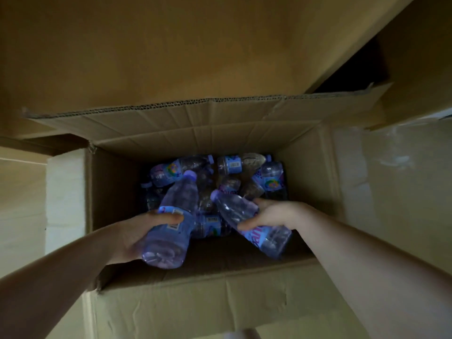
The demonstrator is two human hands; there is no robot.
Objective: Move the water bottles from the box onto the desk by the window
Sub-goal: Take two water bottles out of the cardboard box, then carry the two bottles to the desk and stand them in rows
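Note:
An open cardboard box fills the view, seen from above. Several clear water bottles with blue labels and purple caps lie jumbled at its bottom. My left hand grips one water bottle around its middle, cap pointing away, base toward me. My right hand holds a second water bottle tilted, cap to the upper left. Both hands are inside the box, above the pile. The desk and window are not in view.
The box's flaps are folded out: the far flap, a left flap and a right flap. More cardboard rises behind. A dark gap shows at the upper right.

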